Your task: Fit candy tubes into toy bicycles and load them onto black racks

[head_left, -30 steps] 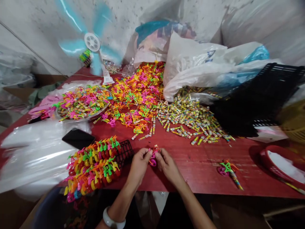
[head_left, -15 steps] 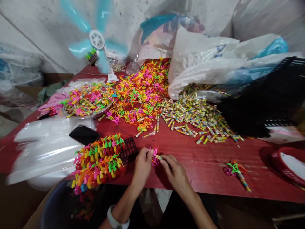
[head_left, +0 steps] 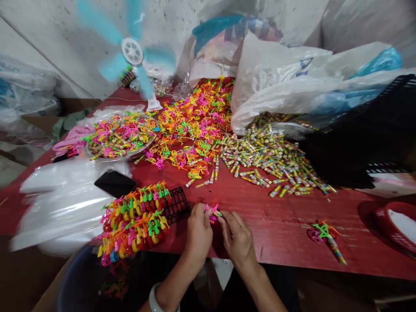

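Note:
My left hand (head_left: 199,230) is closed, thumb and fingertips pinching a small pink plastic toy piece (head_left: 209,209) above the near part of the table. My right hand (head_left: 239,240) is closed on the end of a short printed tube (head_left: 219,214), which meets the pink piece between my fingertips; whether they are joined I cannot tell. Left of my hands, a black plastic grid rack (head_left: 177,206) carries rows of colourful toy pieces (head_left: 134,223). Off to the right lies a tube with green, pink and orange pieces (head_left: 328,236).
A heap of bright plastic pieces (head_left: 195,121) and a pile of printed tubes (head_left: 269,156) cover the back of the red table (head_left: 276,234). Further left are a full metal tray (head_left: 143,149), a phone (head_left: 115,183), clear bags (head_left: 65,208) and a turning fan (head_left: 132,51). A red basket (head_left: 386,221) stands at right.
My left hand has turned and its fingers curl closer round the pink piece. Both hands stay close together with the tube between them, and the view has shifted slightly.

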A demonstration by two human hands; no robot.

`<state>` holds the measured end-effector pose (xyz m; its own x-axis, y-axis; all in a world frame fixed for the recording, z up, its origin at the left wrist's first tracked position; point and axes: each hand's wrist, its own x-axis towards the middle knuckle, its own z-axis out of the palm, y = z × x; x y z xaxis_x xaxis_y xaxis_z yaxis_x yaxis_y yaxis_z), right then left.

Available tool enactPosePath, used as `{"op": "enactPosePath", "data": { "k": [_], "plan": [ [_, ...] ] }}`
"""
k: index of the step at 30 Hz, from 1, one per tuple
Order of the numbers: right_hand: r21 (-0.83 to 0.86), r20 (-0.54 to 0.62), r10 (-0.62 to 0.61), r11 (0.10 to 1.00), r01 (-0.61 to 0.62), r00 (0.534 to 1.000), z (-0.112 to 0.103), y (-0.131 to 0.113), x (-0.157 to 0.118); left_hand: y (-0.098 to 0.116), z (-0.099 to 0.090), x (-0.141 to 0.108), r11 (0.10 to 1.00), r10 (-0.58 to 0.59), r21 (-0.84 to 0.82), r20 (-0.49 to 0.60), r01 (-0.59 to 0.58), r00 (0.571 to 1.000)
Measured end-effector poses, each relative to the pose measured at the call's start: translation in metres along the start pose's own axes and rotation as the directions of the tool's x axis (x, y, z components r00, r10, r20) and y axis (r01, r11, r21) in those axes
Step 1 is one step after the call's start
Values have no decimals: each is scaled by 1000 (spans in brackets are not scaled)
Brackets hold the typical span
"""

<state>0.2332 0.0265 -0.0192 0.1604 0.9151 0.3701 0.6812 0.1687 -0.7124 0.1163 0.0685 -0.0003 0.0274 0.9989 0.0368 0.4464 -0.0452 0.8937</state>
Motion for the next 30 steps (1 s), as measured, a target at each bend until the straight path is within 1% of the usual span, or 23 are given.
{"op": "enactPosePath", "data": {
  "k": [2, 4, 7, 8, 9, 11, 12, 13, 14, 15, 16, 17, 18, 20, 21, 23, 24, 25, 27, 29, 30],
  "plan": [
    [141, 76, 23, 989, -33, 997, -1, 6, 5, -2, 1, 0, 1000, -10, -7, 31, 11, 999],
    [235, 162, 42, 969, -80, 986, -3, 12, 10, -4, 2, 0, 999, -33, -20, 84, 34, 996],
    [233, 237, 84, 962, -141, 968, -16, 26, 10, -5, 4, 3, 998, -46, -39, 206, 55, 977],
    [208, 248, 99, 966, -153, 964, -26, 33, 9, -4, 4, 6, 998, -24, -52, 237, 38, 971],
    [175, 252, 111, 972, -158, 961, -38, 43, 7, -4, 4, 11, 998, 14, -62, 240, 1, 971],
    [58, 216, 122, 989, -137, 969, -68, 66, 5, -4, 4, 26, 993, 120, -28, 165, -117, 979],
    [-37, 175, 125, 992, -120, 977, -84, 78, 5, -4, 4, 34, 984, 170, 34, 110, -175, 979],
    [-165, 84, 118, 981, -103, 989, -98, 88, 7, -5, 5, 43, 969, 208, 124, 68, -215, 976],
    [-300, -34, 108, 947, -113, 994, -107, 96, 11, -6, 7, 51, 947, 229, 220, 51, -234, 972],
    [-396, -121, 81, 910, -123, 989, -112, 101, 17, -7, 9, 57, 923, 234, 302, 52, -238, 971],
    [-443, -169, 44, 889, -116, 985, -110, 102, 26, -9, 12, 61, 902, 232, 359, 62, -239, 971],
    [-445, -173, 5, 892, -83, 985, -101, 99, 35, -10, 14, 63, 888, 231, 391, 76, -242, 970],
    [-389, -116, -33, 921, -15, 993, -86, 92, 46, -11, 16, 63, 881, 234, 402, 91, -251, 968],
    [-250, -19, -120, 962, 111, 993, -45, 75, 70, -12, 17, 61, 875, 258, 401, 87, -271, 962],
    [-205, 18, -145, 968, 146, 989, -23, 65, 81, -12, 16, 61, 870, 269, 415, 52, -266, 962],
    [-185, 146, -180, 961, 205, 973, 16, 49, 99, -12, 12, 63, 859, 277, 465, -67, -215, 959],
    [-198, 198, -186, 954, 225, 962, 31, 43, 105, -13, 10, 66, 854, 268, 489, -124, -176, 955],
    [-216, 242, -190, 945, 244, 952, 42, 40, 107, -13, 8, 70, 851, 248, 507, -157, -137, 956],
    [-247, 277, -200, 930, 271, 940, 51, 37, 104, -15, 7, 77, 850, 190, 518, -143, -90, 971],
    [-255, 261, -220, 923, 287, 940, 47, 41, 92, -18, 9, 79, 854, 159, 513, -91, -90, 983],
    [-257, 238, -231, 922, 291, 943, 42, 44, 83, -19, 9, 77, 854, 164, 510, -71, -105, 984]
  ]
}}
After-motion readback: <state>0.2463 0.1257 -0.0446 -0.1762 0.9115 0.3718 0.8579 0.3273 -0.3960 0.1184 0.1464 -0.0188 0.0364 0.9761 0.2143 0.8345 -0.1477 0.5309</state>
